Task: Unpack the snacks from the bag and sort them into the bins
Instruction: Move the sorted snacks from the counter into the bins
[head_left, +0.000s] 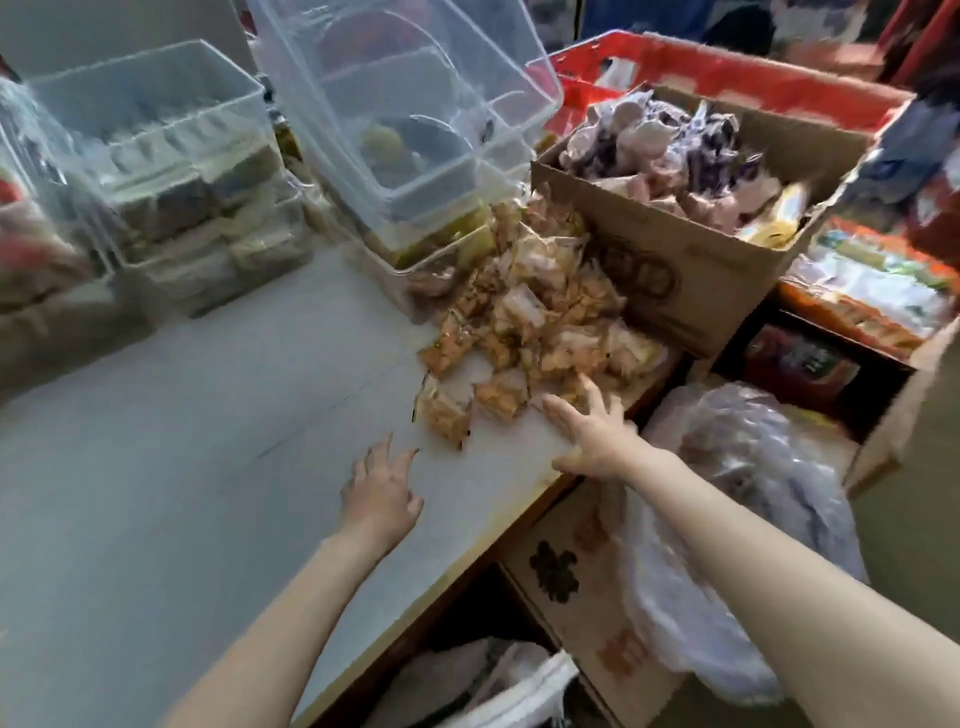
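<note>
A heap of small orange-and-white snack packets lies on the white table, near its right edge. My right hand hovers with fingers spread just in front of the heap, almost touching the nearest packets. My left hand is over the bare table, fingers loosely spread, holding nothing. A tilted clear plastic bin rests behind the heap on another clear bin. A crumpled clear plastic bag lies to the right, below the table edge.
A clear bin of wrapped snacks stands stacked at the back left. A cardboard box with purple and pale packets sits at the back right, before a red crate. More cartons and packaged goods stand beside the table.
</note>
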